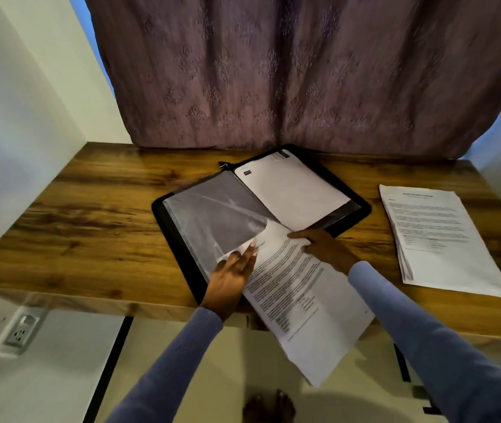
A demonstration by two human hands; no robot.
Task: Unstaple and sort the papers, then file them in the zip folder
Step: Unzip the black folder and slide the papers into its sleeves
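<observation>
From the head camera, a black zip folder (182,257) is lying open on a wooden desk (90,209). The left hand (232,276), fingers extended, is lifting a clear sleeve (215,215). The right hand (322,245), fingers spread flat, is pressing a printed sheet (304,300) whose top corner is sitting beneath that sleeve. A paper stack (435,236) is lying well apart, rightward.

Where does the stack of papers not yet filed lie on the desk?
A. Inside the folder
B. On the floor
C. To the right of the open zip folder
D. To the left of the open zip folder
C: the stack of papers lies on the desk, right of the open zip folder.
</observation>
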